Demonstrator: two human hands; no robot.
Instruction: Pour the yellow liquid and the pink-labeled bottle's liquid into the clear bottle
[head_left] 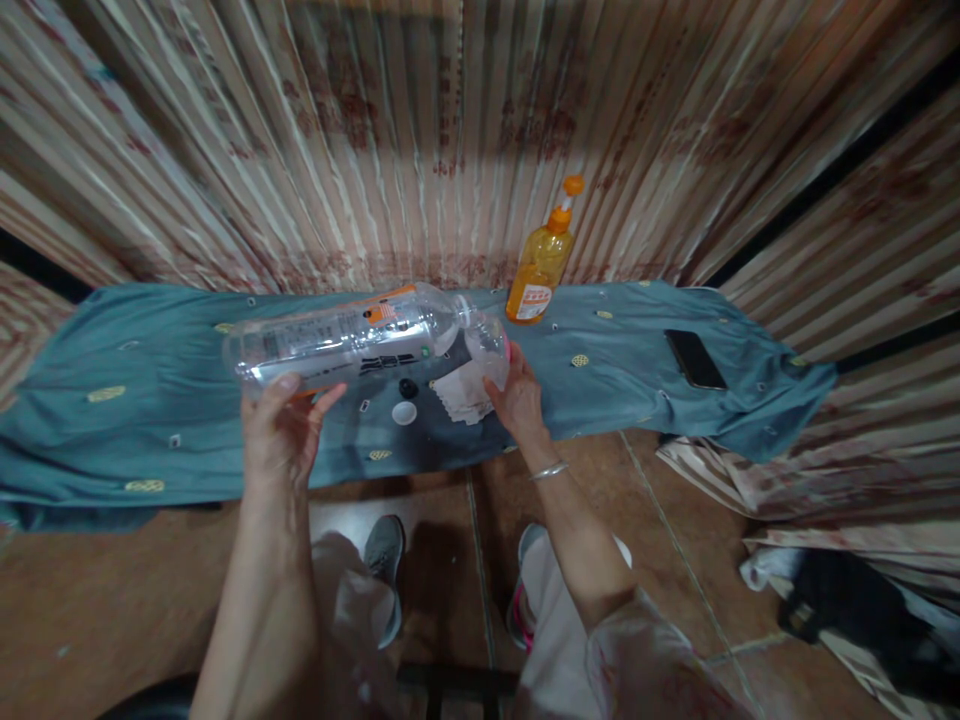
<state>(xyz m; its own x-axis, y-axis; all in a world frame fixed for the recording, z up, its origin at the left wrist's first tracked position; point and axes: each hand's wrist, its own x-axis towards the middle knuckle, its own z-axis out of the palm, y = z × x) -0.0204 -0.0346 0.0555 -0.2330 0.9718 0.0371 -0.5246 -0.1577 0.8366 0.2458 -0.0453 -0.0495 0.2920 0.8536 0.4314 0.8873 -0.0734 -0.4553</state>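
Big bottle (330,345) is sideways over bench (615,385), L of ctr, L fingers (279,392) gripping nr base, R fingers (517,372) pinching clear cup (486,342) at its mouth; might slip apart w/ uneven tilt.

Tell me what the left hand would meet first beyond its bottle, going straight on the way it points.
Past the large bottle, the left hand would probably meet the curtain first, though it might brush the teal cloth sooner; depth is unclear.
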